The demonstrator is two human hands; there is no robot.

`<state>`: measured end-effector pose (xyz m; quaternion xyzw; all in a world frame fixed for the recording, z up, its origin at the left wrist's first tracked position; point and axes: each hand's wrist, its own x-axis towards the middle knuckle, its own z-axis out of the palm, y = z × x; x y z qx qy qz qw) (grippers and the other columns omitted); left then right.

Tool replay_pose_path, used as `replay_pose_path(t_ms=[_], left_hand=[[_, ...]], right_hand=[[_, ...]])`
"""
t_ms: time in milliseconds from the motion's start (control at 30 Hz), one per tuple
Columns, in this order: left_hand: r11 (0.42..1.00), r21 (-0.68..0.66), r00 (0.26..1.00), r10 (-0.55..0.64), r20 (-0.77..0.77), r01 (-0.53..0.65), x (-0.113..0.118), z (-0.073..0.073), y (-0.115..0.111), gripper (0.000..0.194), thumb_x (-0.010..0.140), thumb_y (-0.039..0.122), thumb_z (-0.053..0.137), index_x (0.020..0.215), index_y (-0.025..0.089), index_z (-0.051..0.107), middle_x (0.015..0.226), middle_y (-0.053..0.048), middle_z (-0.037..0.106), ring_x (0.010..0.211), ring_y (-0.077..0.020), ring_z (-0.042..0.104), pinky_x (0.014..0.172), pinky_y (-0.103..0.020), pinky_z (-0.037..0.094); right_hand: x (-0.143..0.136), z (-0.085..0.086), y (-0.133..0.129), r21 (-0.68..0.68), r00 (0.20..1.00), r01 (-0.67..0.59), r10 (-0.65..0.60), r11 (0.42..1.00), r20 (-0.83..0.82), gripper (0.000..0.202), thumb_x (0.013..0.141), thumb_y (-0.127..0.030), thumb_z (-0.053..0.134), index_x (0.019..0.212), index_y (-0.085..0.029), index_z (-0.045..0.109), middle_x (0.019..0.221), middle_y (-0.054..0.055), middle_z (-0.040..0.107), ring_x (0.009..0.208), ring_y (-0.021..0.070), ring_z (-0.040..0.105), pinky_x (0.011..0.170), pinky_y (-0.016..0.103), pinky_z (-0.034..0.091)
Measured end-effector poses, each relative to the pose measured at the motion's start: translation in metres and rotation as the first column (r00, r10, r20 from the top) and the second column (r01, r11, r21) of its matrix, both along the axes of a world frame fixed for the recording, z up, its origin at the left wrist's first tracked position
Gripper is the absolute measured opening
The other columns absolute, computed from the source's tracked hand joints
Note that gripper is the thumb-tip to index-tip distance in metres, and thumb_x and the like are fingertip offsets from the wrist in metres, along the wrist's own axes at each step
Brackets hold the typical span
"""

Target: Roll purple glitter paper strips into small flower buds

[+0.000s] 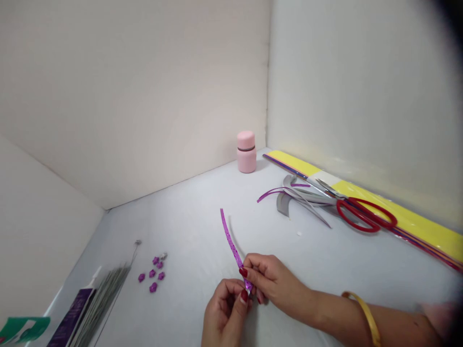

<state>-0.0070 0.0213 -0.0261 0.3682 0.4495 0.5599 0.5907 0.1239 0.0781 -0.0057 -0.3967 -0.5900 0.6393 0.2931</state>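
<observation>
A glittery purple paper strip rises from between my two hands, its free end curving up and away over the table. My left hand is closed, thumb and fingers pinching the folded lower end of the strip. Just above and to the right, my right hand pinches the same strip between thumb and forefinger. The fingertips partly cover the folded end. Left of the hands lies a small group of purple folded paper stars, with a silvery piece beside them.
At the left lie thin wires, a purple tube and a green packet. Red-handled scissors rest on paper strips and a yellow packet at the right. A pink jar stands near the back corner.
</observation>
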Motion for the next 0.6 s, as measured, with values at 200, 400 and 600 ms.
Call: replay_pose_path(t_ms=[200, 400, 600], left_hand=[[0.996, 0.085, 0.997, -0.028, -0.065, 0.033, 0.001, 0.003, 0.001, 0.022, 0.076, 0.034, 0.065, 0.063, 0.017, 0.058, 0.065, -0.003, 0.058, 0.060, -0.0135, 0.048, 0.057, -0.024, 0.033], [0.997, 0.056, 0.996, -0.054, -0.069, 0.058, -0.001, 0.005, 0.001, 0.026, 0.073, 0.038, 0.065, 0.061, 0.017, 0.055, 0.064, -0.002, 0.057, 0.059, -0.0136, 0.047, 0.056, -0.024, 0.033], [0.993, -0.109, 0.999, -0.044, -0.007, 0.043, 0.001, 0.012, 0.000, 0.030, 0.070, 0.042, 0.067, 0.066, 0.015, 0.056, 0.058, 0.000, 0.058, 0.055, -0.0109, 0.047, 0.055, -0.023, 0.034]], right_hand=[[0.001, 0.003, -0.003, 0.078, 0.999, 0.000, -0.003, 0.997, 0.038, 0.019, 0.083, -0.025, 0.049, 0.066, -0.018, 0.047, 0.050, -0.007, 0.044, 0.043, 0.0061, 0.041, 0.042, 0.016, 0.032], [0.002, 0.001, -0.006, 0.101, 1.000, -0.018, 0.018, 0.995, 0.000, 0.005, 0.083, -0.017, 0.045, 0.086, -0.019, 0.048, 0.058, -0.007, 0.049, 0.045, 0.0064, 0.046, 0.044, 0.016, 0.036], [0.004, -0.003, -0.007, 0.158, 0.998, -0.058, 0.059, 0.986, -0.005, 0.010, 0.086, -0.022, 0.044, 0.095, -0.021, 0.046, 0.060, -0.007, 0.050, 0.046, 0.0070, 0.046, 0.046, 0.017, 0.037]])
